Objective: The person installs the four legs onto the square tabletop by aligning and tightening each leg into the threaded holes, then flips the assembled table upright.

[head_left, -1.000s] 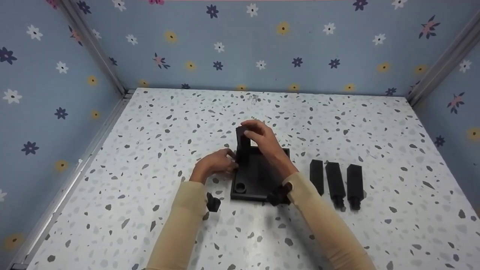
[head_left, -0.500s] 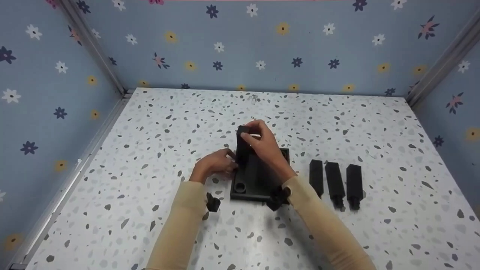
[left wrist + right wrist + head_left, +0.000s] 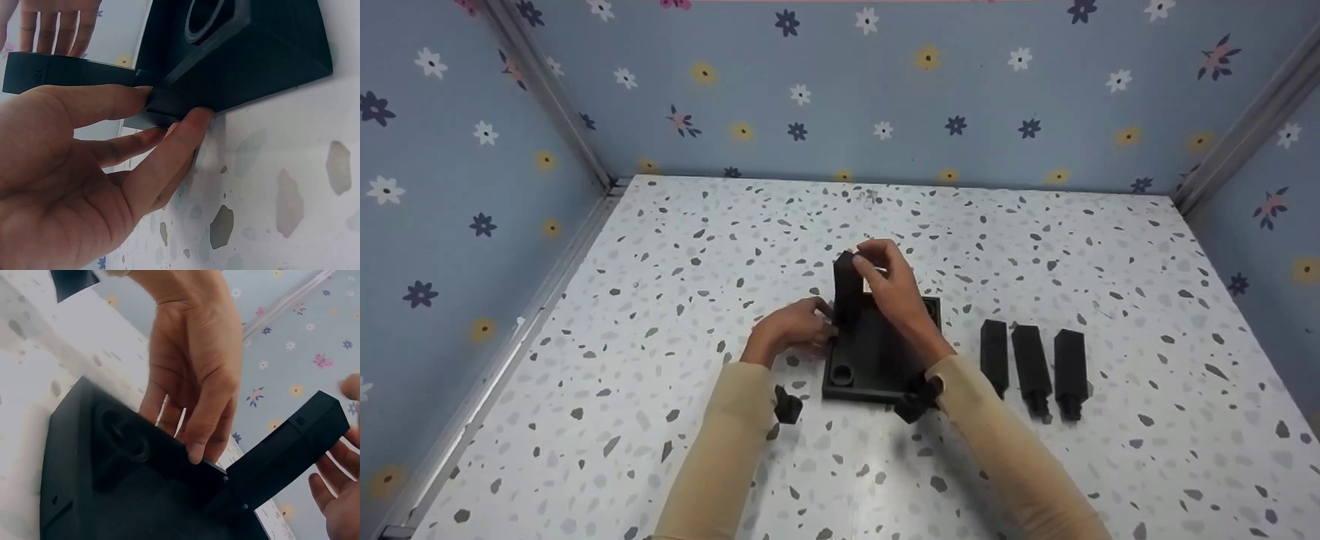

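A black square tabletop [image 3: 870, 345], raised rim up, lies on the table, a round hole [image 3: 841, 375] in its near left corner. At its far left corner a black table leg [image 3: 847, 289] stands on end. My left hand [image 3: 795, 328] holds the tabletop's left edge; in the left wrist view, its thumb [image 3: 112, 104] lies along the inner side and fingers reach around the outside. My right hand [image 3: 894, 281] is at the leg's top, thumb by the upper edge and fingers bent behind it. Whether every fingertip touches is hidden.
Three loose black legs [image 3: 1031, 364] lie side by side to the right, their threaded pegs toward me. Black wrist mounts [image 3: 787, 406] stick out from both sleeves. Flowered blue panels [image 3: 840, 90] enclose the speckled white table [image 3: 735, 240].
My right thumb has shifted about the leg's top, first inward across its face, then back to its right edge. The leg's faces look turned slightly. My left hand stays in place.
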{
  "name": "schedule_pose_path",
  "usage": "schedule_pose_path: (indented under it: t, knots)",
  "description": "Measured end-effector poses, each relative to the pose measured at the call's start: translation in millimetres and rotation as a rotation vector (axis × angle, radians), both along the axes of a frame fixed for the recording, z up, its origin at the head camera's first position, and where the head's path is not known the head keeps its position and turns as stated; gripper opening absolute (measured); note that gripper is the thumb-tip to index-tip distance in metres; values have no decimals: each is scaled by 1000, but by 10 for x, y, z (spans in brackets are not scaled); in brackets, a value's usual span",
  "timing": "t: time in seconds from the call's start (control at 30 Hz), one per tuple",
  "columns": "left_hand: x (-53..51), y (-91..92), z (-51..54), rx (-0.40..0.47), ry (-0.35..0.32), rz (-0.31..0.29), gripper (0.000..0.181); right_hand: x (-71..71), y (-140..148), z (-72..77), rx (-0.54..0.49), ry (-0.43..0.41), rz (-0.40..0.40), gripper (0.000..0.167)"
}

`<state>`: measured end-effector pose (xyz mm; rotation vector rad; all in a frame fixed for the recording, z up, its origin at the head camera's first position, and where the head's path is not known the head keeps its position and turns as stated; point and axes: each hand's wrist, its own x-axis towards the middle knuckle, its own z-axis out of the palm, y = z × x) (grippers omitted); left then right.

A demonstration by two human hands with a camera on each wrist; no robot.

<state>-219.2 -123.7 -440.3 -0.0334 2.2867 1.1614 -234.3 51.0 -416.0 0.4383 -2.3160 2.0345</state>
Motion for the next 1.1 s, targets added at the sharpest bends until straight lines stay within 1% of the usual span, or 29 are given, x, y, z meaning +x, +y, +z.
schedule_pose_path:
  t: [0.07, 0.13, 0.2, 0.27, 0.37, 0.57, 0.67, 0.8, 0.97, 1.1]
  knots:
    - [-5, 2, -9, 2, -10, 2, 42, 19, 14, 56, -35, -18, 10, 32]
    - [-11, 2, -22, 2, -17, 2, 43, 3, 24, 58, -80, -55, 41, 29]
    - [-15, -3, -29, -17, -8, -10, 43, -51, 31, 4, -114, -92, 74, 26]
    - [-18, -4, -29, -14, -9, -9, 43, -107, 38, -52, -130, -122, 109, 25]
    - [-23, -5, -19, -31, 5, -17, 42, -163, 38, -98, -134, -125, 148, 27]
    - [-27, -7, 0, -56, 22, -25, 43, -197, 41, -82, -141, -142, 217, 33]
    - [-22, -5, 5, -41, 20, -24, 44, -207, 53, -87, -141, -148, 218, 32]
    - [-13, -1, 7, -33, 15, -21, 44, -203, 70, -101, -133, -128, 187, 30]
    - [-13, -2, 5, -24, -18, 9, 44, -194, 80, -121, -148, -117, 166, 29]
    - [-14, 4, -4, 28, -51, 34, 44, -176, 87, -133, -161, -115, 165, 29]
